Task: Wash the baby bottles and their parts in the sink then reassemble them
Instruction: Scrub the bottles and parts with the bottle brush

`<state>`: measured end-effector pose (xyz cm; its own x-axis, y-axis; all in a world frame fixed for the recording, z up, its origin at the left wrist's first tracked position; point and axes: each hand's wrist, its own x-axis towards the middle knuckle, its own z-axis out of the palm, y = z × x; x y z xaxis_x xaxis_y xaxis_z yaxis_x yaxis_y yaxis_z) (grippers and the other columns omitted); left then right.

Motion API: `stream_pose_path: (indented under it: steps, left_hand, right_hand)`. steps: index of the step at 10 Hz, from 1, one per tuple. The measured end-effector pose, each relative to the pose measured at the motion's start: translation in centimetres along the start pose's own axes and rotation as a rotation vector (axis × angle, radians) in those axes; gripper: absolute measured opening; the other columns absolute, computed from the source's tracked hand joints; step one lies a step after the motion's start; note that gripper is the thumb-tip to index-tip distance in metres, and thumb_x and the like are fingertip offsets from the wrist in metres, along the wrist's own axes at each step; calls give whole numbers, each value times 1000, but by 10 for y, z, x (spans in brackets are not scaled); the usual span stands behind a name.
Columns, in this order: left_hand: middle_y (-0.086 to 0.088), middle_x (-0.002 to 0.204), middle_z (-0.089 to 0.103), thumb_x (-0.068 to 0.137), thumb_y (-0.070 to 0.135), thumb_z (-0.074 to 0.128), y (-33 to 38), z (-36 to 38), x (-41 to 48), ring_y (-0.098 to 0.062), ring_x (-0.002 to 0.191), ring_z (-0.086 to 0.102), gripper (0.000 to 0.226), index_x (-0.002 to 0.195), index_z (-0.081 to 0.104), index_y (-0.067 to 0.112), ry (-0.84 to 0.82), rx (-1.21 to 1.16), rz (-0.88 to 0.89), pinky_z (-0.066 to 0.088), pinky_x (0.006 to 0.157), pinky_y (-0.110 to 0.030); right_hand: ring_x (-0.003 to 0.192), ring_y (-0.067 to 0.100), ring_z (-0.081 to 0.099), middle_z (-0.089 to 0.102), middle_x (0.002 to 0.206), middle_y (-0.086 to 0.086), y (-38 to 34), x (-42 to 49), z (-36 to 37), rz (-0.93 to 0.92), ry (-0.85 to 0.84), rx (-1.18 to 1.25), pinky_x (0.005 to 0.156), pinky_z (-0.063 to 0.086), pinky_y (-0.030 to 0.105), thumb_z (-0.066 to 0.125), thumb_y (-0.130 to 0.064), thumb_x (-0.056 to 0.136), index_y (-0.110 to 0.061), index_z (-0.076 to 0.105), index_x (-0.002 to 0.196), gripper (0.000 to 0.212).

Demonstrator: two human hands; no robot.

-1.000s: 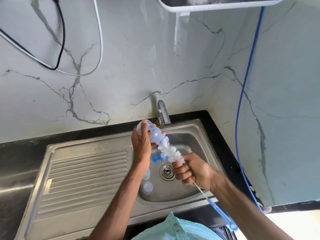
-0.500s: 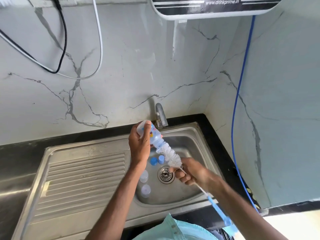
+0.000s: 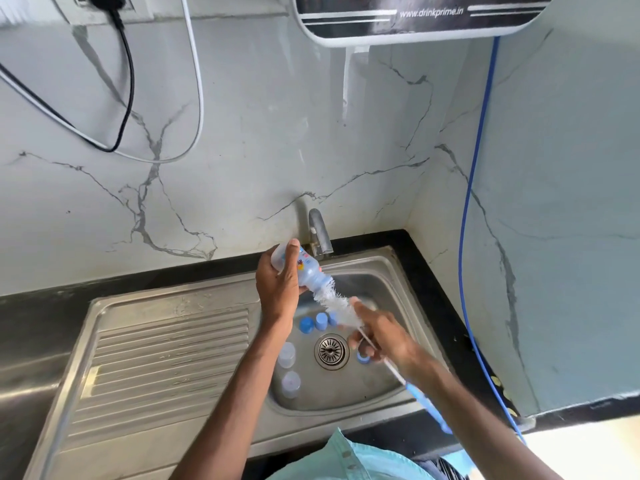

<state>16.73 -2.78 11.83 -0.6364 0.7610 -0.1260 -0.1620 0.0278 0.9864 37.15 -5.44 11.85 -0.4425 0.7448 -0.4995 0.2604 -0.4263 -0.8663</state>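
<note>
One steel sink (image 3: pixel 166 341) sits in the black desk (image 3: pixel 34 306). Over its basin the left hand (image 3: pixel 277 289) holds a tilted bottle (image 3: pixel 310 273), fingers (image 3: pixel 290 258) wrapped round it. The blurred right hand (image 3: pixel 377 336) grips the brush (image 3: pixel 337 304) by its stem, bristles at the bottle's mouth, perhaps partly inside. Blue rings (image 3: pixel 306 324) and clear caps (image 3: pixel 286 355) lie near the drain (image 3: pixel 331 350).

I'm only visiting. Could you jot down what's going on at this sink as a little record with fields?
Left hand: holds tilted clear plastic baby bottle, mouth pointing down-right
Right hand: grips wire stem of white-bristled bottle brush
Brush: bristles partly inside bottle mouth
Stainless steel sink: round blue caps and clear domed covers lie near the drain
Metal tap: no water visibly running
</note>
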Motion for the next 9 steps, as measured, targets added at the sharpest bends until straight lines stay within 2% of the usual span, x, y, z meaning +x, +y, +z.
stream_pose_path:
  steps: [1,2,3,4,5,6,7,8,9]
  left_hand:
    - [-5,98,75,75,72,72,1,-5,1,-24,92,74,62,101,68,16,116,15,-45,64,71,-53]
    - [-10,103,73,75,68,72,0,-2,-1,-26,94,74,61,104,66,14,80,-37,-97,63,59,-40]
    - [-15,104,73,86,61,73,-1,3,-1,-31,95,75,49,103,68,15,-36,-34,-68,63,64,-41]
    - [-20,103,72,85,65,72,1,3,4,-44,95,73,54,102,70,15,-121,-44,-30,61,70,-49]
    - [-5,93,75,81,66,75,0,0,5,-29,91,75,52,101,71,18,-2,39,15,63,76,-57]
    - [0,91,75,79,62,78,-4,-4,6,-18,85,75,51,101,70,16,114,32,-39,64,73,-56]
    - [-7,102,75,85,52,80,-4,-4,3,-17,87,75,47,109,68,13,22,12,-99,65,63,-42]
    - [-11,115,73,86,46,81,-2,-4,-4,-21,97,75,47,119,67,15,-136,-26,-124,62,66,-34]
    - [-19,120,71,88,46,79,-1,-6,-9,-37,108,73,52,124,65,11,-289,-123,-128,64,81,-51]
  right_hand:
    - [64,10,63,69,75,-6,9,2,-4,-438,383,-459,60,50,31,52,-78,92,-33,67,98,48]
    - [52,13,46,51,60,-8,7,4,-2,-443,487,-693,51,35,29,52,-56,102,-23,55,73,44]
    - [49,7,25,31,61,-8,-9,4,-11,125,-86,196,43,18,20,42,-17,106,-20,54,75,33]
    - [46,5,24,34,59,-8,-11,-2,-15,266,-271,410,39,14,18,42,-14,102,-15,60,85,25]
    - [59,9,58,68,78,-5,0,-3,-6,-107,165,-272,53,46,30,50,-70,98,-22,66,115,54]
    - [84,8,66,67,97,-12,15,2,-4,-426,393,-642,72,55,33,56,-86,79,-32,60,120,68]
    - [59,14,53,58,67,-10,12,4,0,-440,507,-719,57,42,32,60,-58,96,-28,57,74,37]
    - [49,13,32,39,55,-7,1,2,3,-203,320,-274,52,26,31,53,-36,106,-24,49,60,48]
    - [50,7,13,20,63,-8,-4,1,-3,175,-122,268,46,7,23,32,-10,96,-26,47,64,39]
